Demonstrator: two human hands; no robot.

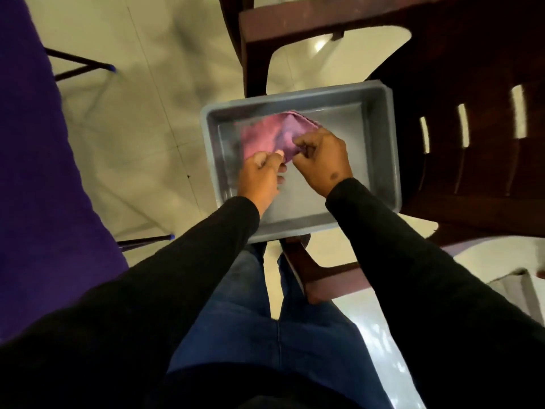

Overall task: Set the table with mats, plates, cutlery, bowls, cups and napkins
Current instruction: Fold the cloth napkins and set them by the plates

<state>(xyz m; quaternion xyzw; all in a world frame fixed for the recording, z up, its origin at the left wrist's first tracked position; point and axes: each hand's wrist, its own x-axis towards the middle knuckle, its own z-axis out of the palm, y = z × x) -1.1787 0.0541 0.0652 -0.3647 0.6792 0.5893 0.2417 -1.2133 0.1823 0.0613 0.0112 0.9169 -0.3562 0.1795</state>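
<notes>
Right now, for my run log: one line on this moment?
step: napkin pickup | left hand: pinches pink napkin | right hand: pinches napkin | place: grey bin on chair

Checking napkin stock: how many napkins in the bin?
1 visible: a pink napkin over the grey bin, pinched by the left hand and right hand. The image is blurred, so more layers may be hidden.

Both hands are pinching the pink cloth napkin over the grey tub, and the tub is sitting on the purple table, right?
Not quite. In the head view the grey tub sits on the dark wooden chair, not the purple table. Both the left hand and right hand do pinch the pink cloth napkin.
</notes>
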